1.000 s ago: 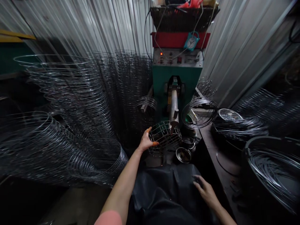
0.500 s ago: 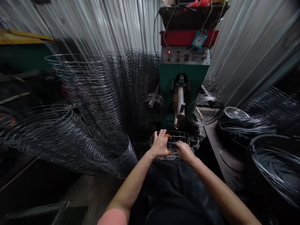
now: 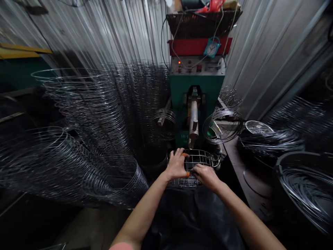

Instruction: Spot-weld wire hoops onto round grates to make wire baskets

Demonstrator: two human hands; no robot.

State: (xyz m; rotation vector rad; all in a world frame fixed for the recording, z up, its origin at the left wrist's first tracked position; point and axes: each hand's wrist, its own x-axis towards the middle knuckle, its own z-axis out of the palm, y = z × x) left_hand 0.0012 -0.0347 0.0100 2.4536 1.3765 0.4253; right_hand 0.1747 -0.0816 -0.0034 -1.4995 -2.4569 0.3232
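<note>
A round wire basket (image 3: 201, 155) of silvery mesh sits in front of my lap, beneath the electrode arm (image 3: 194, 118) of a green spot-welding machine (image 3: 179, 88). At the basket's left side my left hand (image 3: 177, 167) grips its wires, thumb and forefinger spread apart, with orange covers on both. My right hand (image 3: 206, 175) is closed at the near right of the basket, its darkened fingertips pinched together against the mesh. The exact wire between those fingertips is too small to make out. A black apron (image 3: 192, 215) covers my lap.
Tall stacks of wire rings (image 3: 111, 107) crowd the left side. Wire coils (image 3: 223, 123) hang beside the machine. At right stand a black tub (image 3: 279, 170) of wire and a bench (image 3: 240, 166). A blue clock (image 3: 212, 47) hangs above the control panel.
The camera view has shifted slightly, so the machine appears lower and further left. Both hands stay at the basket in nearly the same grip.
</note>
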